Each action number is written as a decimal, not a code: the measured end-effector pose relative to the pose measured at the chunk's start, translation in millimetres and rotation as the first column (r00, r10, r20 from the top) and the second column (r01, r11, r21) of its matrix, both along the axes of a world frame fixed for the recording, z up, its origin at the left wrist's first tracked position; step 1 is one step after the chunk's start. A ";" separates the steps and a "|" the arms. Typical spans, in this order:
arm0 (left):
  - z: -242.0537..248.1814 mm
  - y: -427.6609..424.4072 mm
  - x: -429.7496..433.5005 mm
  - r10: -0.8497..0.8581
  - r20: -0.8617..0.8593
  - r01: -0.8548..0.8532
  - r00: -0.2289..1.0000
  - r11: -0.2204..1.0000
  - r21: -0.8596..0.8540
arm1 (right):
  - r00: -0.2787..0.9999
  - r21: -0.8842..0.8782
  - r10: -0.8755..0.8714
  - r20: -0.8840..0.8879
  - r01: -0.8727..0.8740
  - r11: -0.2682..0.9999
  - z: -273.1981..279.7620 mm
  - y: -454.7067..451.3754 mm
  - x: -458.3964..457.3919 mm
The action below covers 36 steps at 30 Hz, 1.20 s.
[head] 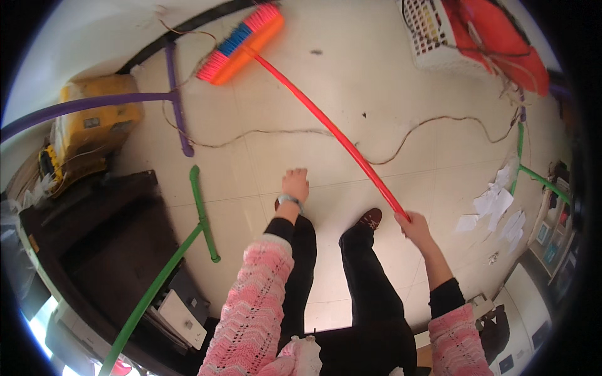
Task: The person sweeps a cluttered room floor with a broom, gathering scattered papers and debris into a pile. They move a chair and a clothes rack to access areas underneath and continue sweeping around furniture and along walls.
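My right hand (416, 228) grips the end of a red broom handle (334, 129). The handle slants up and to the left to an orange broom head (251, 47) with pink and blue bristles. That head lies near the dark skirting at the top left, its bristles turned toward the wall. My left hand (295, 184) is held out in front of me above the floor, holding nothing, apart from the broom. A light wristband (291, 203) circles that wrist.
A thin cable (244, 137) crosses the tiled floor beneath the handle. Purple (176, 101) and green (202, 221) pipe stands flank the left side, beside a yellow bag (101, 110) and a dark cabinet (108, 249). Paper scraps (494, 202) lie right; a white basket (428, 35) stands top right.
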State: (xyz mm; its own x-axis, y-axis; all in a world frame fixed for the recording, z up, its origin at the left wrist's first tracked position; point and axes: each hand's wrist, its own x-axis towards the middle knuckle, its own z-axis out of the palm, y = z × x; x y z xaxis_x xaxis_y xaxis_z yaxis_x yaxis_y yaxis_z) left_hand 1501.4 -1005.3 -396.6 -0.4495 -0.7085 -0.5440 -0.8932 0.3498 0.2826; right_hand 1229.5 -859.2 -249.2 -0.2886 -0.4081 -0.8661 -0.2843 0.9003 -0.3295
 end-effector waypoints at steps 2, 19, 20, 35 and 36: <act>-42.6 -19.7 -18.9 -0.090 0.095 0.095 0.991 0.994 -0.049 | 0.992 -0.007 -0.032 0.119 0.033 0.999 -41.7 -18.1 -5.2; -81.7 14.2 21.4 -0.381 0.196 0.328 0.904 0.909 0.257 | 0.917 0.019 0.313 -0.248 -0.318 0.948 -43.6 63.9 -38.4; -65.5 21.4 34.1 -0.334 0.164 0.301 0.928 0.933 0.197 | 0.880 0.023 0.363 -0.305 -0.375 0.927 -21.0 90.4 -55.1; -168.1 -51.0 36.5 -0.111 0.524 0.109 0.844 0.993 0.035 | 0.971 -0.045 0.073 -0.226 -0.086 0.995 25.6 245.1 -97.2; -164.6 -42.6 41.6 -0.170 0.540 0.132 0.824 0.985 0.108 | 0.979 -0.034 0.078 -0.189 -0.086 0.996 19.7 230.0 -92.2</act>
